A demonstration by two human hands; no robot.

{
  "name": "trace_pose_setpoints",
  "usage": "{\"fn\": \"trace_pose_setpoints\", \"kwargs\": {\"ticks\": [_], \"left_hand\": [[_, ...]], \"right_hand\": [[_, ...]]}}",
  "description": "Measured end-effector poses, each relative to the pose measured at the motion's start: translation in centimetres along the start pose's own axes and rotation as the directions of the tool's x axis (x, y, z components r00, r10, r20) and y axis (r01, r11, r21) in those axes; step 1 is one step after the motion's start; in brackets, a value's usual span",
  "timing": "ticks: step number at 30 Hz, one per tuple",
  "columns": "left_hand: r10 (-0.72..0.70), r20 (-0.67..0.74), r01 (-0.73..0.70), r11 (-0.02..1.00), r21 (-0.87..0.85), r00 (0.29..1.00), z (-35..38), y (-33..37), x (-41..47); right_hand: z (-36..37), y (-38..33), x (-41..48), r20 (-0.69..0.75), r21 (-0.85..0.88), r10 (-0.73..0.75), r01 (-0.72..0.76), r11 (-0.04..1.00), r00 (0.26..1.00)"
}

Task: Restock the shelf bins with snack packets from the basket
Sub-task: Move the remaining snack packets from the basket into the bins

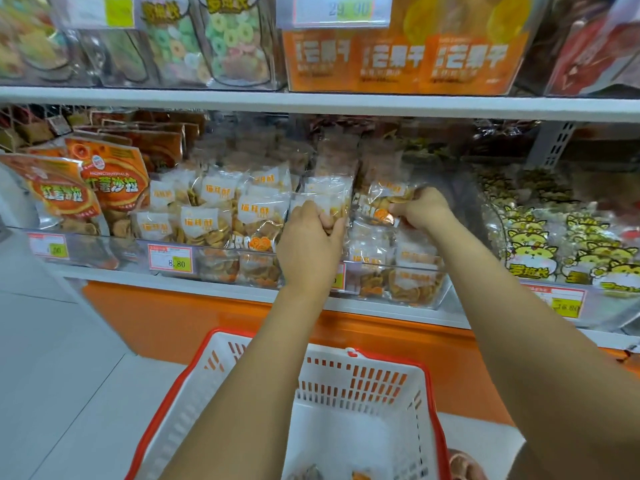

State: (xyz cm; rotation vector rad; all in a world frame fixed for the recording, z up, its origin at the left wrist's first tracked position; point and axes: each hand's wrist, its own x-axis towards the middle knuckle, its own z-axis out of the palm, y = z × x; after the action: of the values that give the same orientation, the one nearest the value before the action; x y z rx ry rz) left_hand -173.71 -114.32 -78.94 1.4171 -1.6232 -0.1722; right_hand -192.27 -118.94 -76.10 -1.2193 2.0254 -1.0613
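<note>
Left grip [311,237] is curled tight round a clear snack packet [325,190], which is held upright just above it. Right grip [420,209] is pinched on a second packet [382,199], just left of it. Both packets are held side by side over the clear shelf bin [415,268]. The white, red-rimmed basket [429,393] is seen well below both grips.

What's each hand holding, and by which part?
Both full: left hand grips one snack packet by its lower end; right hand pinches a second snack packet by its right edge.
</note>
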Motion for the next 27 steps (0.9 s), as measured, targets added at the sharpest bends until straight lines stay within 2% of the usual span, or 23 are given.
{"fn": "trace_pose_setpoints", "kwargs": {"ticks": [5, 8, 12, 15, 20, 27], "left_hand": [[0.008, -0.008, -0.008, 1.000, -0.003, 1.000, 0.4, -0.2, -0.5], [0.016, 0.024, -0.015, 1.000, -0.024, 1.000, 0.1, -0.3, -0.4], [-0.022, 0.119, 0.027, 0.999, -0.036, 0.993, -0.8, -0.2, -0.5], [-0.041, 0.194, 0.040, 0.999, 0.008, 0.980, -1.5, -0.2, -0.2], [-0.083, 0.237, 0.062, 0.994, 0.092, 0.968, -2.8, -0.4, -0.3], [-0.087, 0.281, 0.060, 0.993, 0.105, 0.956, -3.5, -0.8, -1.4]], "right_hand": [[1.9, -1.1, -0.1, -0.046, -0.071, -0.096, 0.093, 0.993, 0.994], [2.1, -1.5, -0.1, -0.019, -0.115, -0.168, 0.165, 0.980, 0.986], [1.9, -1.4, 0.4, 0.011, -0.164, -0.119, 0.120, 0.979, 0.993], [2.6, -1.3, 0.9, -0.052, -0.180, -0.082, 0.071, 0.981, 0.995], [3.4, -1.4, 0.9, -0.118, -0.210, -0.074, 0.048, 0.977, 0.990], [2.5, -0.6, 0.3, -0.009, -0.129, -0.021, 0.020, 0.991, 1.000]]}}
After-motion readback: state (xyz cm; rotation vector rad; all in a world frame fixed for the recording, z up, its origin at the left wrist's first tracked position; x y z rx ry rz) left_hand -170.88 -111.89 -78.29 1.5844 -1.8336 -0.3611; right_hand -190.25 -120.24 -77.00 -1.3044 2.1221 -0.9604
